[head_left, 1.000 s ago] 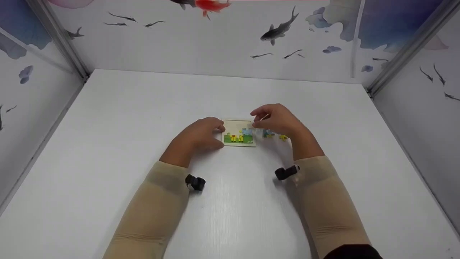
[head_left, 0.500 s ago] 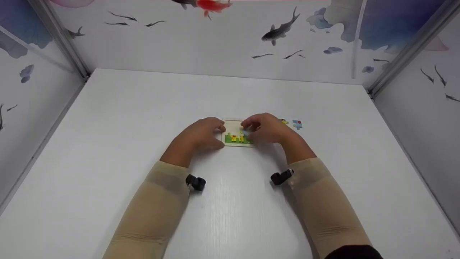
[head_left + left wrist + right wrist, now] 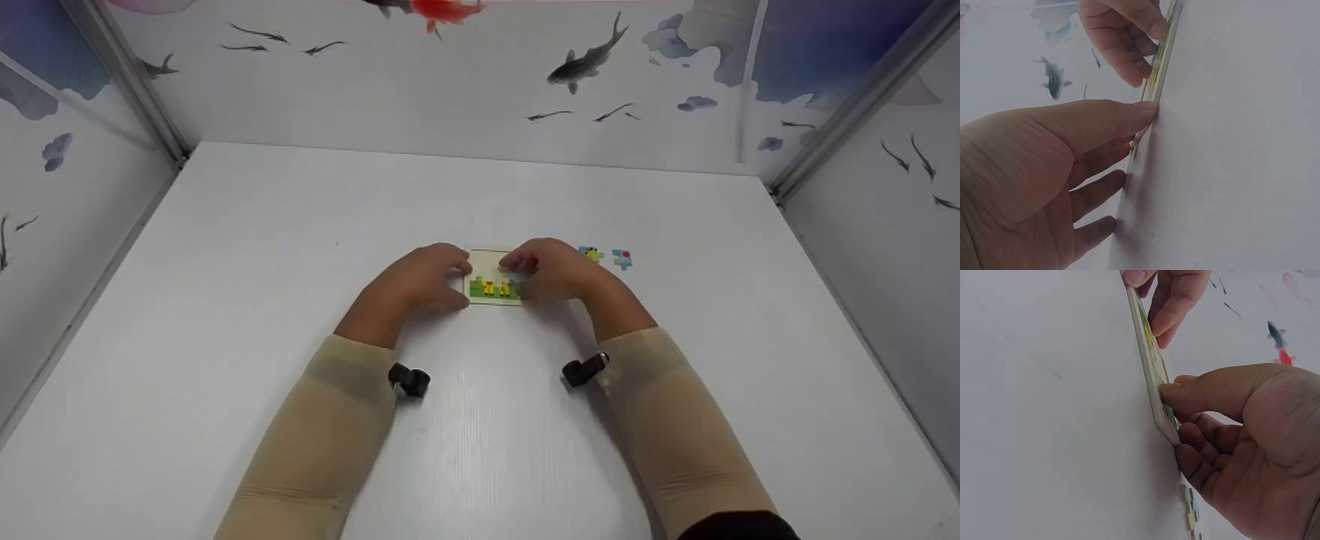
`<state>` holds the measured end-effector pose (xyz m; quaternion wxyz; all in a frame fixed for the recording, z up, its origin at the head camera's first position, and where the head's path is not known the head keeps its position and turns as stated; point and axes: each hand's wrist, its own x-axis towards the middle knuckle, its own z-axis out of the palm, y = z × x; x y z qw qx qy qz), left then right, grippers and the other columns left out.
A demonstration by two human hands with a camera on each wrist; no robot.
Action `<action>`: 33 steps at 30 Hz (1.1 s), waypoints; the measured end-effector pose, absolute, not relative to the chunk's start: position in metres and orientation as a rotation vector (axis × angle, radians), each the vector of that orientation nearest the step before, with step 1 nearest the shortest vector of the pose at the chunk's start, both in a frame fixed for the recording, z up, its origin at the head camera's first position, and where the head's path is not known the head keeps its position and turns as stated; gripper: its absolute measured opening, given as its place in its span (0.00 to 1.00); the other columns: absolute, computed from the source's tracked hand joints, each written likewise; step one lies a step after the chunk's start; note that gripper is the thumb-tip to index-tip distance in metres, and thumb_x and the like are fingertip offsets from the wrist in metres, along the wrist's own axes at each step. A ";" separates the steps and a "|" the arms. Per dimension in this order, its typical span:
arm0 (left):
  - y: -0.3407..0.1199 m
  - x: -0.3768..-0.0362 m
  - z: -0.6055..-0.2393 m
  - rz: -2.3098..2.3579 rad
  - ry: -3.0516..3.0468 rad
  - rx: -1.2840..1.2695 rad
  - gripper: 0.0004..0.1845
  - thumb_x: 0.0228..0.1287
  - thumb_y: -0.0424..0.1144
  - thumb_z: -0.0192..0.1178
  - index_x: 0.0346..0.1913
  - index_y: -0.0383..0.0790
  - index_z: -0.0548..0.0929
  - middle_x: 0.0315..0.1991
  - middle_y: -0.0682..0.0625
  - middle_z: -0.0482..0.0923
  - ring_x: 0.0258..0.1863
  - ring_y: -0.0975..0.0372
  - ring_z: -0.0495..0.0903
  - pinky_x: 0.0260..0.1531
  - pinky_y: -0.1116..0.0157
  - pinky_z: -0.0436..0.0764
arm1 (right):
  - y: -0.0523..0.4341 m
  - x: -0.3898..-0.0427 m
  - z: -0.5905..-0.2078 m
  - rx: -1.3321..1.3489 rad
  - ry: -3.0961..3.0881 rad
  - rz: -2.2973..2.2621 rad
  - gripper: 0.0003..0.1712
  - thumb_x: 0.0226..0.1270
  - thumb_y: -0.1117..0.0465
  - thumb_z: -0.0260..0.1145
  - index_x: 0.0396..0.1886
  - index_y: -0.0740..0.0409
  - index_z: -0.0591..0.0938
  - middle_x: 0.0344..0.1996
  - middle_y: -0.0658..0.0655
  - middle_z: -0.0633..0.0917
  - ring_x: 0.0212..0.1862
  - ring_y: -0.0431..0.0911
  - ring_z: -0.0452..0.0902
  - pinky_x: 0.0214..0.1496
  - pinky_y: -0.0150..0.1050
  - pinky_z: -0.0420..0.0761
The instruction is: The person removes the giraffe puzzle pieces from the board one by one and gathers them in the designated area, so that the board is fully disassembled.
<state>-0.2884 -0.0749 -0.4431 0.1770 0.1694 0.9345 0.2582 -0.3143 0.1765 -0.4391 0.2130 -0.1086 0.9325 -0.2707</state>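
A small square wooden puzzle tray (image 3: 484, 262) lies on the white table, with green and yellow jigsaw pieces (image 3: 487, 289) along its near side. My left hand (image 3: 420, 281) grips the tray's left side, thumb at the near corner and index finger farther up; the other fingers rest on the table in the left wrist view. My right hand (image 3: 559, 270) bends over the tray's right part, thumb and index finger pinching at a jigsaw piece there, mostly hidden beneath the hand. In the right wrist view the right thumb (image 3: 1185, 395) lies over the tray's edge.
Two loose jigsaw pieces, one yellow and blue (image 3: 590, 255) and one blue with a red dot (image 3: 622, 259), lie beyond the right hand. Walls with painted fish (image 3: 589, 64) stand around the table (image 3: 480, 420). Both wrists carry small black cameras (image 3: 410, 381).
My right hand has moved left from beside the tray onto its right part, then barely shifted. Two loose pieces have come into sight behind it, others are now covered. The left hand stays put.
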 end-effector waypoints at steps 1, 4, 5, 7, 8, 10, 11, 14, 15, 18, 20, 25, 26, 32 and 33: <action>-0.075 -0.289 -0.443 0.735 2.644 0.479 0.30 0.66 0.42 0.70 0.71 0.45 0.81 0.81 0.55 0.68 0.85 0.56 0.61 0.85 0.53 0.61 | 0.176 -0.315 -0.439 -0.301 2.590 -0.752 0.28 0.65 0.65 0.73 0.64 0.40 0.87 0.56 0.52 0.84 0.59 0.51 0.76 0.66 0.50 0.80; -0.075 -0.289 -0.444 0.739 2.642 0.479 0.30 0.66 0.42 0.70 0.71 0.45 0.81 0.81 0.54 0.68 0.85 0.56 0.60 0.85 0.53 0.61 | 0.177 -0.316 -0.441 -0.313 2.590 -0.752 0.28 0.66 0.65 0.73 0.65 0.41 0.87 0.56 0.51 0.84 0.58 0.51 0.76 0.66 0.50 0.80; -0.075 -0.289 -0.444 0.739 2.643 0.478 0.30 0.66 0.42 0.70 0.71 0.45 0.81 0.81 0.55 0.68 0.85 0.56 0.60 0.85 0.53 0.61 | 0.176 -0.316 -0.441 -0.320 2.589 -0.752 0.28 0.66 0.64 0.73 0.65 0.41 0.87 0.57 0.51 0.84 0.58 0.50 0.76 0.67 0.50 0.80; -0.075 -0.289 -0.445 0.738 2.644 0.474 0.30 0.66 0.42 0.70 0.71 0.45 0.81 0.81 0.55 0.68 0.85 0.56 0.60 0.85 0.53 0.61 | 0.177 -0.317 -0.442 -0.334 2.586 -0.749 0.28 0.67 0.64 0.73 0.66 0.42 0.86 0.57 0.51 0.84 0.59 0.50 0.76 0.68 0.50 0.80; -0.075 -0.289 -0.445 0.739 2.644 0.470 0.29 0.66 0.42 0.70 0.71 0.46 0.81 0.81 0.55 0.68 0.85 0.56 0.60 0.85 0.53 0.61 | 0.177 -0.317 -0.442 -0.342 2.583 -0.749 0.28 0.67 0.64 0.73 0.67 0.42 0.86 0.58 0.51 0.83 0.59 0.50 0.76 0.69 0.51 0.79; -0.075 -0.289 -0.445 0.741 2.645 0.460 0.29 0.66 0.42 0.70 0.70 0.46 0.81 0.81 0.55 0.68 0.85 0.56 0.60 0.85 0.53 0.61 | 0.178 -0.317 -0.442 -0.366 2.581 -0.741 0.28 0.68 0.64 0.73 0.67 0.42 0.86 0.59 0.50 0.82 0.60 0.50 0.75 0.70 0.51 0.79; -0.074 -0.289 -0.445 0.742 2.646 0.455 0.29 0.66 0.42 0.70 0.70 0.46 0.82 0.81 0.55 0.68 0.85 0.56 0.60 0.85 0.53 0.61 | 0.179 -0.317 -0.442 -0.379 2.581 -0.735 0.28 0.68 0.64 0.74 0.67 0.42 0.86 0.60 0.50 0.81 0.61 0.51 0.75 0.71 0.51 0.79; -0.074 -0.289 -0.445 0.744 2.647 0.438 0.29 0.66 0.43 0.71 0.70 0.47 0.82 0.81 0.56 0.68 0.85 0.56 0.60 0.85 0.52 0.60 | 0.180 -0.317 -0.441 -0.415 2.582 -0.715 0.27 0.68 0.63 0.74 0.66 0.42 0.87 0.62 0.50 0.80 0.62 0.51 0.75 0.72 0.52 0.78; -0.074 -0.289 -0.445 0.742 2.648 0.433 0.29 0.66 0.43 0.71 0.70 0.47 0.82 0.81 0.56 0.68 0.85 0.56 0.60 0.85 0.52 0.60 | 0.180 -0.316 -0.441 -0.428 2.583 -0.706 0.26 0.68 0.63 0.73 0.65 0.42 0.87 0.62 0.50 0.79 0.62 0.51 0.75 0.72 0.52 0.78; -0.074 -0.288 -0.445 0.738 2.648 0.425 0.30 0.66 0.43 0.71 0.71 0.48 0.82 0.81 0.56 0.68 0.86 0.56 0.60 0.85 0.51 0.60 | 0.180 -0.317 -0.441 -0.444 2.581 -0.695 0.24 0.69 0.63 0.73 0.63 0.42 0.89 0.62 0.50 0.79 0.62 0.52 0.75 0.72 0.53 0.78; -0.074 -0.288 -0.444 0.736 2.646 0.426 0.30 0.66 0.43 0.71 0.71 0.48 0.81 0.81 0.56 0.68 0.86 0.56 0.59 0.85 0.51 0.60 | 0.181 -0.317 -0.441 -0.451 2.582 -0.691 0.22 0.69 0.63 0.73 0.61 0.42 0.89 0.61 0.50 0.79 0.62 0.52 0.75 0.72 0.53 0.77; -0.074 -0.288 -0.444 0.729 2.639 0.443 0.30 0.66 0.43 0.70 0.71 0.47 0.81 0.82 0.56 0.67 0.86 0.56 0.59 0.85 0.52 0.60 | 0.181 -0.317 -0.441 -0.499 2.585 -0.645 0.22 0.70 0.63 0.71 0.61 0.44 0.88 0.62 0.51 0.79 0.61 0.52 0.74 0.72 0.53 0.77; -0.074 -0.288 -0.443 0.727 2.639 0.448 0.30 0.66 0.43 0.70 0.71 0.47 0.81 0.82 0.56 0.67 0.86 0.56 0.59 0.85 0.52 0.60 | 0.181 -0.317 -0.440 -0.508 2.584 -0.631 0.22 0.70 0.63 0.70 0.62 0.45 0.88 0.62 0.52 0.78 0.61 0.52 0.74 0.72 0.53 0.77; -0.073 -0.288 -0.443 0.730 2.637 0.445 0.30 0.66 0.43 0.71 0.71 0.46 0.81 0.81 0.55 0.68 0.85 0.56 0.60 0.85 0.52 0.60 | 0.179 -0.317 -0.438 -0.492 2.574 -0.594 0.23 0.70 0.63 0.69 0.63 0.46 0.86 0.63 0.53 0.78 0.62 0.52 0.74 0.73 0.53 0.77; -0.073 -0.289 -0.443 0.730 2.639 0.441 0.30 0.66 0.43 0.71 0.71 0.47 0.81 0.81 0.55 0.68 0.85 0.56 0.60 0.85 0.52 0.61 | 0.179 -0.317 -0.438 -0.489 2.572 -0.594 0.23 0.70 0.64 0.69 0.63 0.46 0.86 0.62 0.53 0.78 0.62 0.52 0.74 0.73 0.53 0.77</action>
